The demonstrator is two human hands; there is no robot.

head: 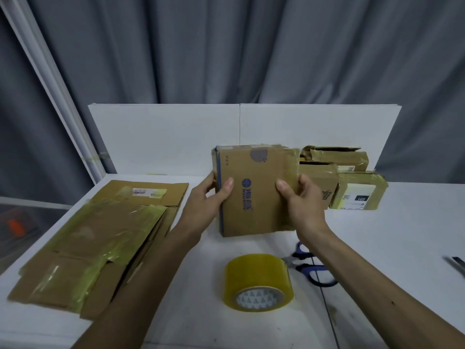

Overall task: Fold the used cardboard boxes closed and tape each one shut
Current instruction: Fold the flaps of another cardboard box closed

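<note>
A brown cardboard box (254, 190) with blue print is held upright above the white table (392, 243). My left hand (214, 197) grips its left edge, thumb on the front face. My right hand (299, 197) grips its right side, thumb on the front. A roll of yellowish clear tape (256, 278) lies on the table just in front of the box. Blue-handled scissors (309, 268) lie to the right of the roll, partly under my right forearm.
A pile of flattened, taped cardboard boxes (95, 243) covers the table's left side. Several taped boxes (352, 182) are stacked at the back right against a white board (176, 137). A dark metal object (456, 263) pokes in at the right edge.
</note>
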